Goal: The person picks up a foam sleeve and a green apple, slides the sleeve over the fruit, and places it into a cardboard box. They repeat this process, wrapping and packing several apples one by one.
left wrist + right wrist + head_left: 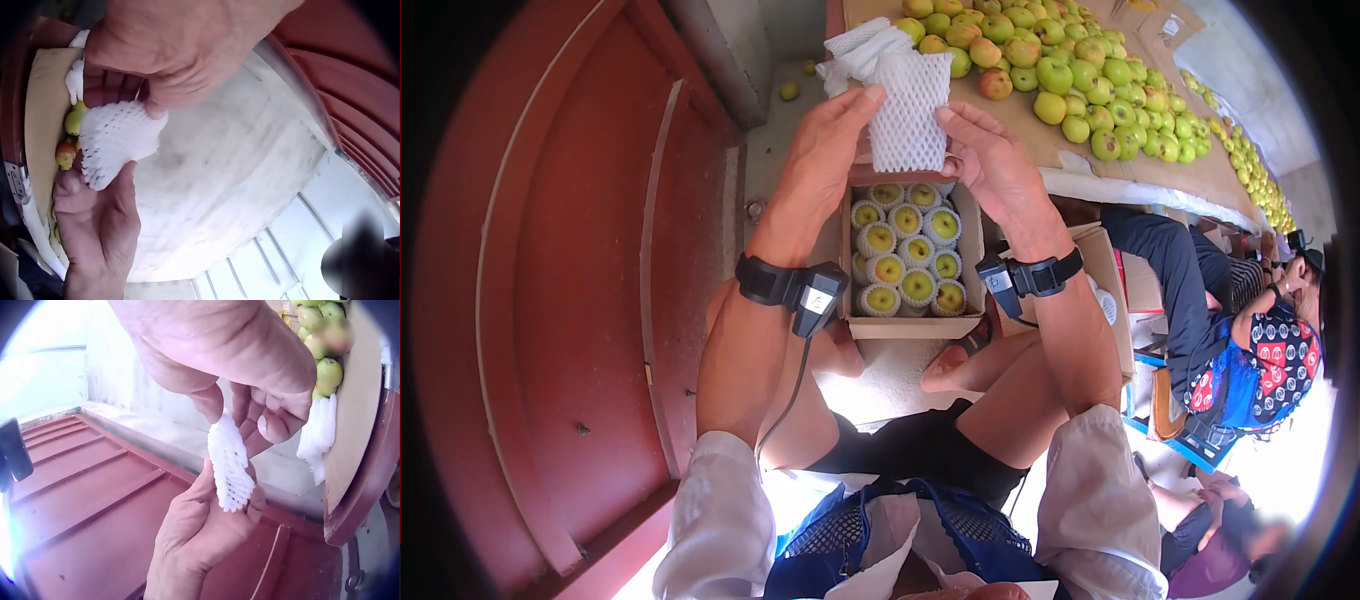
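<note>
Both hands hold a white foam net sleeve up in front of the body, flat and with no fruit visible in it. My left hand pinches its left edge between thumb and fingers. At the right edge, my right hand pinches it the same way. In the left wrist view the net is stretched between the two hands; the right wrist view shows the net nearly edge-on. More white foam nets lie just beyond it at the table edge. Below the hands sits an open carton with rows of netted apples.
A cardboard-covered table ahead bears a large heap of green and reddish apples. A red door stands close on the left. Another cardboard box is at the right, with seated people beyond.
</note>
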Demonstrator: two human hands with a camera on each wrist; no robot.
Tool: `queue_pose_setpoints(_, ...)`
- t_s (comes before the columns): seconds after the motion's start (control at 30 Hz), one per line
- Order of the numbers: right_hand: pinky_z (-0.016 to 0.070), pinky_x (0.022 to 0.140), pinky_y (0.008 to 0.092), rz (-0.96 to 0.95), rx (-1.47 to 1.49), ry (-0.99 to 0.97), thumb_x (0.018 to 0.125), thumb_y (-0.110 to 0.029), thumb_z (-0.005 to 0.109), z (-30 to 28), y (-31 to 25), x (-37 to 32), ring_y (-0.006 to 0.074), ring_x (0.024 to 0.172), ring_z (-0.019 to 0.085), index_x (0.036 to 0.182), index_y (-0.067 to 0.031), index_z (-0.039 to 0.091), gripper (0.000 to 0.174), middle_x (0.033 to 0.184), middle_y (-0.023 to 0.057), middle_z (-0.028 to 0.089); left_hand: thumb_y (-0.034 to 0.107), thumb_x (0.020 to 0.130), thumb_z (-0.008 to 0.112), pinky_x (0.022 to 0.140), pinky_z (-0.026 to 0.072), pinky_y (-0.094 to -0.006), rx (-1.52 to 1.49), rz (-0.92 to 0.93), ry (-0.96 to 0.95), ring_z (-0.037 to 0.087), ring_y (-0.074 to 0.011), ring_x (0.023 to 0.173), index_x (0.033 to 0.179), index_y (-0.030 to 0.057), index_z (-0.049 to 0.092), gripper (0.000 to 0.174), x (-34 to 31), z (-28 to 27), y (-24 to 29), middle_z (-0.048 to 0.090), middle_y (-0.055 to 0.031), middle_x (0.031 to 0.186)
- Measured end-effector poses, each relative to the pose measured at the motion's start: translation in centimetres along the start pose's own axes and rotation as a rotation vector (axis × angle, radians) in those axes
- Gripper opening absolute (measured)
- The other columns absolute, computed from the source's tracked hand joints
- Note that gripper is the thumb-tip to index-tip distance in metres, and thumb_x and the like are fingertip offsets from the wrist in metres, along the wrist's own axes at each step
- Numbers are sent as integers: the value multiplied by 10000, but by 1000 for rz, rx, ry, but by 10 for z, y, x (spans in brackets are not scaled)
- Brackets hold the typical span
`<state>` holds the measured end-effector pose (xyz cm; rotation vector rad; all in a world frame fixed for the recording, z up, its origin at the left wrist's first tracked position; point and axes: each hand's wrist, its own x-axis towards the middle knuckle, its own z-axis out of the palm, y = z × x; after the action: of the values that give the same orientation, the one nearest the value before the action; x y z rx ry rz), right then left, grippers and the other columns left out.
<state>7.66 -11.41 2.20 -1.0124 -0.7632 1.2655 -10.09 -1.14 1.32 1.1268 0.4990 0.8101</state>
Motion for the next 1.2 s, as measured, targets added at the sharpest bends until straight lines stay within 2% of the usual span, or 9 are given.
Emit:
queue_pose_setpoints(0.2, 426, 638, 225, -17, 49, -18, 998, -150, 661, -5, 6, 0, 69, 794, 591, 1079, -84, 687, 108, 990, -23, 694, 321, 1048, 571, 895, 534, -300, -147, -7, -6, 672, -149, 1031, 1269, -39, 629, 426, -3, 3, 2, 697, -88, 1172)
queue_pose_setpoints(0.4, 427, 634, 225, -26, 72, 6, 987, -138, 678, -7, 5, 3, 64, 782, 590, 1058, -74, 695, 98, 986, -9, 705, 283, 1012, 631, 895, 542, -314, 52, -94, -80, 682, -160, 1012, 1256, -33, 624, 399, -4, 0, 9, 700, -99, 1157)
queue_pose_setpoints(0.5, 426, 632, 225, -39, 65, 4, 982, -142, 686, -7, 6, 1, 60, 777, 587, 1054, -73, 697, 101, 974, -10, 704, 300, 1011, 641, 877, 517, -291, 89, -68, -100, 653, -129, 1004, 1233, 3, 641, 371, -9, 2, 10, 697, -59, 1129)
queue_pose_setpoints(0.7, 437, 643, 226, -35, 48, 32, 984, -155, 685, -14, 6, 4, 66, 786, 603, 1062, -76, 696, 111, 973, -12, 704, 265, 997, 662, 894, 518, -293, 11, -89, -95, 655, -125, 1007, 1203, 12, 651, 327, -5, 4, 8, 699, -52, 1119)
queue_pose_setpoints(0.8, 449, 654, 229, -37, 56, 76, 991, -166, 678, -12, 5, 2, 74, 802, 619, 1077, -80, 695, 123, 987, -14, 705, 213, 990, 654, 924, 540, -306, 16, -112, -100, 681, -173, 1031, 1261, -61, 616, 388, -7, 6, 9, 698, -113, 1169)
queue_pose_setpoints(0.97, 454, 677, 235, -49, 66, 88, 1007, -188, 655, -12, 4, 0, 85, 828, 621, 1095, -80, 696, 146, 1013, -10, 705, 212, 990, 657, 947, 536, -314, -65, -115, -91, 684, -186, 1049, 1250, -62, 620, 380, -3, 4, 3, 697, -119, 1175)
queue_pose_setpoints(1.07, 440, 689, 233, -33, 33, 110, 1007, -208, 653, -10, 0, -2, 85, 843, 607, 1087, -68, 695, 167, 1005, -11, 698, 217, 988, 659, 942, 539, -323, -84, -123, -77, 688, -189, 1045, 1250, -62, 619, 385, 1, 3, -1, 698, -120, 1174)
queue_pose_setpoints(1.2, 429, 691, 233, -181, -358, 344, 987, -230, 663, 1, 0, -6, 87, 850, 599, 1088, -43, 673, 213, 960, -1, 680, 225, 974, 677, 901, 544, -325, -21, -100, -52, 692, -178, 997, 1223, -41, 643, 366, 1, 3, -2, 714, -97, 1126)
